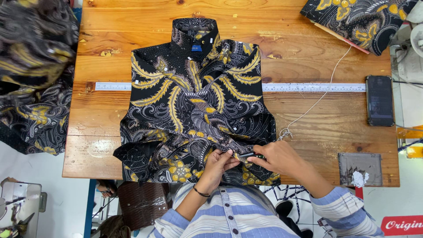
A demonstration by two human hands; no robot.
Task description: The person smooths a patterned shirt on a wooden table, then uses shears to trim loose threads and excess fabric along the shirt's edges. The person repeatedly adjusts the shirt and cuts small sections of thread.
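Folded black-and-gold shirt [198,105] lies centre frame on the bench [308,132]. Left hand [218,165] pinches its lower hem; right hand [277,158] pinches a small dark tool [250,155] at that hem. Phone [379,100] right.

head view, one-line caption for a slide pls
Both hands pinch the hem of a folded batik shirt on a wooden table.
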